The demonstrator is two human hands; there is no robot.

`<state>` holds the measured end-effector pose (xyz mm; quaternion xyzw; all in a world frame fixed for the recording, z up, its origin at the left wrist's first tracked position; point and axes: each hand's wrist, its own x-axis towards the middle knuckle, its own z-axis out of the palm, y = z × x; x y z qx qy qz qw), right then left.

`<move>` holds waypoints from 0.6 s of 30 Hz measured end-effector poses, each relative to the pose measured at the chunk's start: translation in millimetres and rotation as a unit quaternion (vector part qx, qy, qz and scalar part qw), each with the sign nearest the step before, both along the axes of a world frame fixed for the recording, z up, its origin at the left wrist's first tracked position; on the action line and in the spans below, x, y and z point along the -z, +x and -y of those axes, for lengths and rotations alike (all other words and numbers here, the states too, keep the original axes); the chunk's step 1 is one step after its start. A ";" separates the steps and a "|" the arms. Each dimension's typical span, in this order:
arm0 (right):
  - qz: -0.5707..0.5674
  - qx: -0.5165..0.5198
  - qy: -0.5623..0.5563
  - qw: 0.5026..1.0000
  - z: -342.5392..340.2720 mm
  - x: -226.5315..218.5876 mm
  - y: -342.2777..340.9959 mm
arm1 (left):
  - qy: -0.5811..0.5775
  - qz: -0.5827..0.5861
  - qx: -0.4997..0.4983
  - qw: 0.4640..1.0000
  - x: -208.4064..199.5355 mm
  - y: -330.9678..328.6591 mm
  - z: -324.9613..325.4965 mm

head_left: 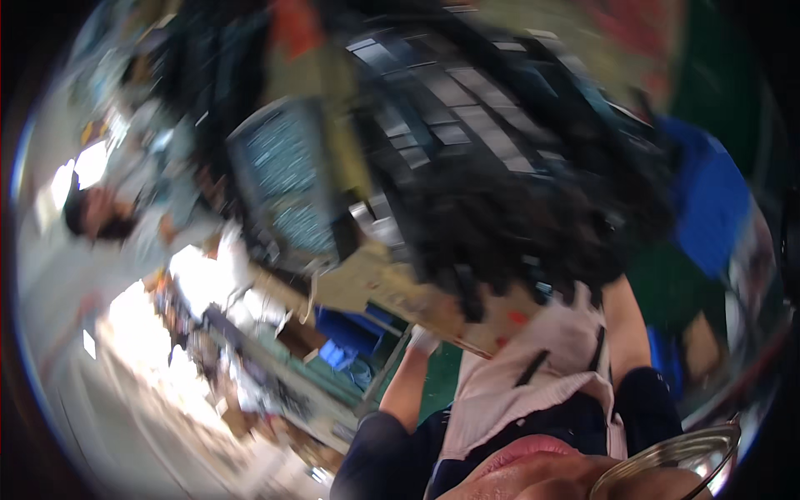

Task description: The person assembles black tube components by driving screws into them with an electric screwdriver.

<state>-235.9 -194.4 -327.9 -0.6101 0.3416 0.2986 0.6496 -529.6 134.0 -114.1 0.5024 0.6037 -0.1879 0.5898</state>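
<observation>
A large heap of long black parts point(517, 208), badly smeared by motion, lies in front of me on a tan cardboard surface point(400, 292). My left hand point(423, 340) looks pale, perhaps gloved, and is low by the near left edge of that cardboard; its fingers are blurred. My right forearm point(627, 325) reaches up to the near right side of the heap, where the black parts hide the hand. What either hand holds does not show.
Left of the heap stands a grey tray point(287, 183) with many small glassy-looking pieces. Blue bins point(350, 333) sit lower left, and a large blue container point(708, 196) stands at the right. Another person point(108, 212) is at the far left. A green floor point(667, 283) shows at the right.
</observation>
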 end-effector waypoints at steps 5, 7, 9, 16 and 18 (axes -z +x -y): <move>-0.094 0.460 -0.051 0.881 140.8 -110.1 -6.2 | 0.003 -0.246 0.431 0.868 -60.2 -110.5 -27.0; -0.054 0.500 0.003 0.865 167.1 -93.3 -0.6 | -0.007 -0.270 0.507 0.818 -51.5 -258.0 -72.6; -0.046 0.541 -0.017 0.839 168.4 -102.7 33.2 | -0.012 -0.258 0.498 0.828 -51.3 -237.0 -60.2; 0.050 0.579 0.109 0.806 178.9 -63.9 69.5 | 0.043 -0.266 0.342 0.900 -127.4 -280.3 -86.4; 0.021 0.533 0.107 0.839 182.6 -47.7 58.4 | 0.063 -0.259 0.279 0.923 -140.0 -301.3 -80.2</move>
